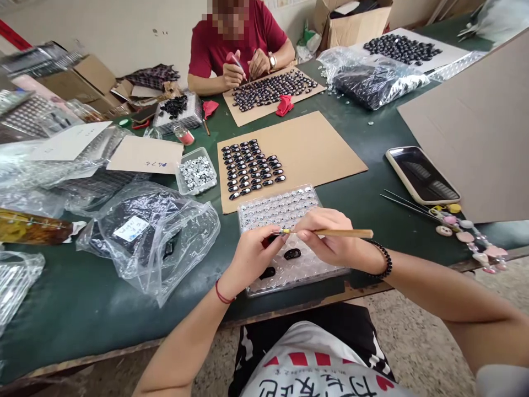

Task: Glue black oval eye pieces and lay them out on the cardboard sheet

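My left hand [253,255] pinches a small black oval piece [273,237], mostly covered by the fingers, over a clear bubbled plastic tray [273,207]. In my right hand [328,238] is a thin wooden-handled tool [355,233]. Its yellowish tip meets the piece at my left fingertips; the exact kind of tip is too small to tell. Below my hands, one black oval piece [292,253] lies on the tray, and another black piece [268,272] lies beside my left wrist. Rows of silvery round bits show along the tray's far half.
Beyond the tray lies a cardboard sheet [318,149] with rows of black pieces [248,165]. A box of silvery bits [197,172], plastic bag [144,231], phone [422,173] and tweezers [407,205] surround it. Across the table, a co-worker [243,49] works over another covered cardboard sheet.
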Available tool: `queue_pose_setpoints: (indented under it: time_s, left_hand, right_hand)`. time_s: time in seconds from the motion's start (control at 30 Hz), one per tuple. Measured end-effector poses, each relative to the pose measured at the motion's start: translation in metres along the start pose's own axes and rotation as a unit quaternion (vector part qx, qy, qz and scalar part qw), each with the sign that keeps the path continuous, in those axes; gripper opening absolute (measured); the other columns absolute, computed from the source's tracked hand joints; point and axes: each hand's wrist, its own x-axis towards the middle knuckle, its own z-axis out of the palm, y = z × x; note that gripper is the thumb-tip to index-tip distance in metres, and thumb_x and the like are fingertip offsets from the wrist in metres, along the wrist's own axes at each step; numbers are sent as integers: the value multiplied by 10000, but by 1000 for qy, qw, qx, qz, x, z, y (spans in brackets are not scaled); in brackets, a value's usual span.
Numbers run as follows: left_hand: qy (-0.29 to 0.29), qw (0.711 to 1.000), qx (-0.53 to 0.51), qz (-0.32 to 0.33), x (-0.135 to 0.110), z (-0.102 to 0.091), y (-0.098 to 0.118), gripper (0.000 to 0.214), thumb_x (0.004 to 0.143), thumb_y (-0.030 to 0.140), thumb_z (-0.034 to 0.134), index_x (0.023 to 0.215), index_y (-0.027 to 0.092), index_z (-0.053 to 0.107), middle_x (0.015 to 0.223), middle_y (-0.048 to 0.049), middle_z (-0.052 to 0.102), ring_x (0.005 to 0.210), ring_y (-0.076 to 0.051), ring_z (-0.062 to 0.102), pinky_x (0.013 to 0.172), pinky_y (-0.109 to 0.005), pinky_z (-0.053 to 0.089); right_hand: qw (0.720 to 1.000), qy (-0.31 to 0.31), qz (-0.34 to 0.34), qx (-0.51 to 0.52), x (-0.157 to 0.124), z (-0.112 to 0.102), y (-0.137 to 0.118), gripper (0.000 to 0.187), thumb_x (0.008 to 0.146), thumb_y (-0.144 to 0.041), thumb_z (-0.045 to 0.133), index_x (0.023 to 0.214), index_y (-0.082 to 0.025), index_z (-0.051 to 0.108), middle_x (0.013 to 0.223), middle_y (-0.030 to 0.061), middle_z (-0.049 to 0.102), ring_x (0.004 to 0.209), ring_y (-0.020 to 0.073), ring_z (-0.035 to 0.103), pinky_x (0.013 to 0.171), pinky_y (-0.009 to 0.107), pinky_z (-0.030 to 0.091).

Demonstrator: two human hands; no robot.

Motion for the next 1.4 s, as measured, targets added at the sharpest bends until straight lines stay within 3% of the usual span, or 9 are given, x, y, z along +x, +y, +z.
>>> queue_pose_setpoints:
  time_s: [0.3,0.5,0.63,0.73,0.8,0.9,0.97,1.07,1.4]
  left_hand:
    - [57,996,-62,-4,-3,-1,6,210,733,291,657,908,179,688,785,-26,693,538,-93,530,515,-193,426]
    - [54,976,-204,-42,0,-15,-3,172,656,284,724,802,197,701,705,-14,671,529,-90,536,509,-196,437]
    - [180,803,-553,-131,18,-42,-30,152,743,307,656,807,170,664,484,57,496,383,-11,387,400,-114,350]
    - [218,689,-662,-201,24,-46,-40,143,772,287,632,802,147,634,465,75,431,359,8,352,372,-95,309]
    - [181,728,-629,-207,20,-39,-36,143,745,287,658,791,155,632,473,72,436,366,-2,365,363,-109,300]
    - [109,896,-403,-150,9,-25,-21,147,691,302,698,751,173,660,542,35,546,442,-38,459,420,-143,358]
    - [73,966,-221,-113,3,-17,-12,163,663,319,714,744,181,683,626,8,622,502,-67,506,470,-170,392]
    - [28,991,-94,-92,0,-11,-5,233,653,351,712,823,192,697,675,-3,662,520,-94,521,496,-200,409]
    - [29,996,-52,-71,1,-6,-2,233,694,274,673,915,203,691,797,-16,700,572,-119,586,582,-231,490]
  right_hand:
    - [1000,3,15,20,-8,0,-2,142,858,-230,476,744,-176,541,603,11,586,555,107,526,536,244,415]
    - [969,156,71,178,-8,3,-1,189,880,-275,451,780,-186,585,585,3,557,456,88,479,418,228,381]
    - [946,209,106,226,-5,0,0,179,872,-266,473,792,-185,611,566,7,544,413,91,456,328,225,310]
    - [946,192,122,230,-5,1,1,172,870,-245,474,799,-186,619,573,13,545,433,99,476,325,227,313]
    - [953,177,112,218,-7,4,1,172,872,-239,467,809,-186,618,574,13,547,446,101,487,333,223,324]
    - [968,150,78,186,-9,7,2,171,873,-246,463,804,-186,608,579,10,553,480,103,507,404,228,385]
    - [981,106,61,152,-10,7,2,166,873,-242,458,797,-185,593,608,13,570,522,105,527,477,240,421]
    - [997,30,26,73,-10,6,3,137,864,-220,463,789,-178,569,631,16,588,558,107,536,536,247,425]
    - [996,-25,-60,-67,-9,10,7,117,860,-203,457,757,-186,511,599,2,604,502,100,499,511,229,375]
